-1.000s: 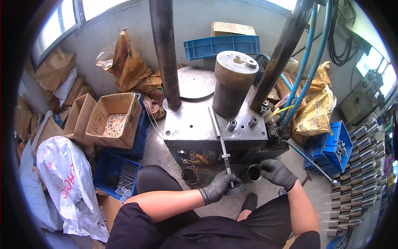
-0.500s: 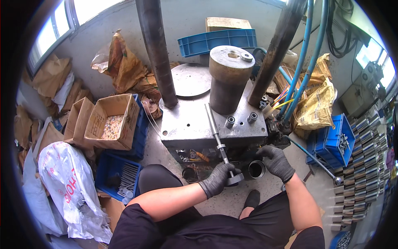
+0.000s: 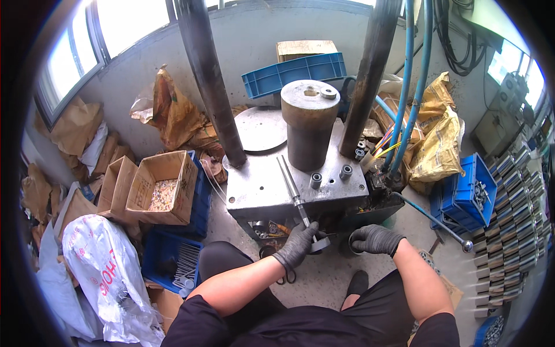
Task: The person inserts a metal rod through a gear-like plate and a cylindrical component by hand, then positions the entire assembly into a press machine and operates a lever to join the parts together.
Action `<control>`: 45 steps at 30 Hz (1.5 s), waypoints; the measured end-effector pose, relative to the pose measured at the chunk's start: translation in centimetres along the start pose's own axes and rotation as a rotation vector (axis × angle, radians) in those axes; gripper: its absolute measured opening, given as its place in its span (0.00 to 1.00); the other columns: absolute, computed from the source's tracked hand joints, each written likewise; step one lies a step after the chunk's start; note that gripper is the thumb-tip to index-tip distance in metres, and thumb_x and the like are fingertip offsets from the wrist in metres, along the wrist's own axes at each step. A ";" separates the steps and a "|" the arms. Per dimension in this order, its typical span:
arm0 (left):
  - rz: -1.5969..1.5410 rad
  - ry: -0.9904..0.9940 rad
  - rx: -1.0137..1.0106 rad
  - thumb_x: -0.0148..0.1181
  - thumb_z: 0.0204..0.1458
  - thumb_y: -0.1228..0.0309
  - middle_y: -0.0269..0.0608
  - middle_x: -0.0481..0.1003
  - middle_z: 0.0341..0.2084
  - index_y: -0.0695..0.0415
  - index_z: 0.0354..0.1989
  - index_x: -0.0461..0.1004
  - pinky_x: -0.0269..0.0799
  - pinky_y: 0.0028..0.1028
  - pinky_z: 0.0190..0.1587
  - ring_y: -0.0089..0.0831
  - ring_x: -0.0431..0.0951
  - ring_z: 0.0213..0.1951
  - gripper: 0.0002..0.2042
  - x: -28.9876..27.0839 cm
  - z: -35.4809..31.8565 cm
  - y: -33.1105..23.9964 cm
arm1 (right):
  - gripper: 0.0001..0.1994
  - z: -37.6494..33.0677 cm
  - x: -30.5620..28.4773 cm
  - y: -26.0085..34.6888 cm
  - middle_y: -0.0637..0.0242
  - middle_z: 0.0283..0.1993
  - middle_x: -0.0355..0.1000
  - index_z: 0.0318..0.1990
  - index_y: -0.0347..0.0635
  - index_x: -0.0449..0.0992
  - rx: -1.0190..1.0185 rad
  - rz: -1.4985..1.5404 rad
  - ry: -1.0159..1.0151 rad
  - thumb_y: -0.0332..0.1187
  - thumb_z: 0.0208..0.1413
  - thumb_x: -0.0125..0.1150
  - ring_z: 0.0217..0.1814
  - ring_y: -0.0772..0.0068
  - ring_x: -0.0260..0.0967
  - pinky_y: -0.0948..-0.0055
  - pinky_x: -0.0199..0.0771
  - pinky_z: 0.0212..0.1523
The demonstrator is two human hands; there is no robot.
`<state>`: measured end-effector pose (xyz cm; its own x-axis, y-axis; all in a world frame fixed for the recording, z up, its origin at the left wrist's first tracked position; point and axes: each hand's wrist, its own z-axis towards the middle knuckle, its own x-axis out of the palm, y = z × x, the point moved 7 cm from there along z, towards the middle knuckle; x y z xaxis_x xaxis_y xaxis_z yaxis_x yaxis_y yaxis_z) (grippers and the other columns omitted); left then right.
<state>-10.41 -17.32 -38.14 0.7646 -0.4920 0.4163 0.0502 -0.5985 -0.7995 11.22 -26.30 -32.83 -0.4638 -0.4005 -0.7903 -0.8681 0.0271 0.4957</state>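
Observation:
A long steel rod (image 3: 287, 177) with a collar and a round disc end (image 3: 319, 245) slants across the front edge of the press table. My left hand (image 3: 299, 244) is closed around the rod just above the disc. Gloved in dark grey like the left, my right hand (image 3: 377, 239) has its fingers curled at the rim of a round, open metal tube (image 3: 346, 250). The hand covers most of that tube. Behind the rod, a thick steel cylinder (image 3: 312, 136) and two small bushings (image 3: 346, 172) stand on the press table (image 3: 254, 199).
Two dark columns (image 3: 211, 87) rise from the table. Blue hoses (image 3: 417, 87) hang at the right. Cardboard boxes (image 3: 188, 191) and a blue bin of rods (image 3: 151, 254) sit to my left. On the right are a blue bin (image 3: 451, 194), a ball-ended lever (image 3: 466, 246) and stacked metal tubes (image 3: 509, 231).
My right hand has moved down and left onto the tube's rim, its fingers curling in. My left hand still grips the rod. The whole view has shifted slightly.

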 end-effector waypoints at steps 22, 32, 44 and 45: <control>0.293 0.177 1.106 0.62 0.69 0.76 0.32 0.71 0.36 0.57 0.56 0.70 0.76 0.25 0.34 0.21 0.76 0.34 0.11 7.4 -1.6 -32.0 | 0.25 -0.1 0.1 3.2 0.66 0.77 0.66 0.69 0.80 0.75 -0.207 -0.294 0.112 0.62 0.73 0.40 0.75 0.43 0.65 0.48 0.64 0.75; 0.643 -0.329 0.870 0.65 0.65 0.73 0.37 0.79 0.30 0.59 0.43 0.77 0.81 0.27 0.37 0.24 0.81 0.31 0.04 7.5 9.2 -42.5 | 0.32 1.0 -1.0 3.9 0.57 0.73 0.71 0.68 0.59 0.77 0.002 -0.204 0.115 0.65 0.70 0.43 0.73 0.41 0.66 0.46 0.63 0.74; 0.743 -0.437 0.962 0.68 0.58 0.73 0.41 0.83 0.28 0.59 0.38 0.81 0.82 0.31 0.39 0.28 0.86 0.32 0.04 9.9 8.8 -41.7 | 0.26 -4.1 -3.8 5.5 0.54 0.48 0.80 0.53 0.49 0.85 -0.117 -0.336 -0.157 0.60 0.68 0.55 0.58 0.47 0.77 0.46 0.73 0.62; 0.763 -0.428 0.961 0.68 0.57 0.74 0.42 0.83 0.29 0.59 0.38 0.81 0.82 0.31 0.40 0.29 0.86 0.32 0.04 9.3 9.6 -41.9 | 0.24 -5.0 -4.8 6.3 0.54 0.48 0.80 0.53 0.49 0.85 -0.176 -0.263 -0.231 0.57 0.66 0.59 0.57 0.47 0.77 0.48 0.73 0.60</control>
<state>0.74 9.20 -4.94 0.9386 -0.1592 -0.3061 -0.1842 0.5190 -0.8347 8.84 -28.77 -24.07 -0.2746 -0.1554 -0.9489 -0.9283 -0.2146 0.3038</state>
